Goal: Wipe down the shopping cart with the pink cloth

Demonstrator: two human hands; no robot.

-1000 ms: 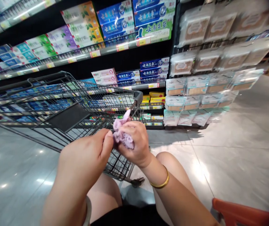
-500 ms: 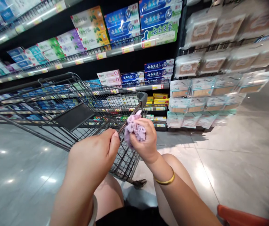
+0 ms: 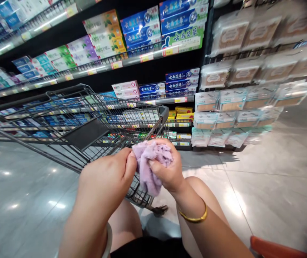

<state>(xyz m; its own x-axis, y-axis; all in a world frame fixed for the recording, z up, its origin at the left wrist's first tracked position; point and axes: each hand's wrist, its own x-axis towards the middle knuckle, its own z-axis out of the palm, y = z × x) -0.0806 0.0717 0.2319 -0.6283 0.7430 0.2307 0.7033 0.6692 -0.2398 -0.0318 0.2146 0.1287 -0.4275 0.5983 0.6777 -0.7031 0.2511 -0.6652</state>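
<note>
A grey wire shopping cart (image 3: 87,133) stands tilted in front of me, its rim running from my hands up to the far corner. My left hand (image 3: 107,172) is closed around the near end of that rim, thumb on top. Bunched in my right hand (image 3: 171,172) is a light purple cloth (image 3: 149,172), with folds hanging below the fingers. The cloth lies against the rim right beside my left thumb and hides that stretch of it.
Shelves with toothpaste boxes (image 3: 140,27) stand behind the cart. Hanging packs of cotton swabs (image 3: 231,34) are at the right. A cart wheel (image 3: 160,210) rests on the tiled floor (image 3: 218,193) near my knees. An orange-red object (image 3: 279,247) shows at the lower right.
My right hand has slid down the rim toward me with the cloth, up to my left hand. More of the cloth now hangs loose. My left hand has stayed in place.
</note>
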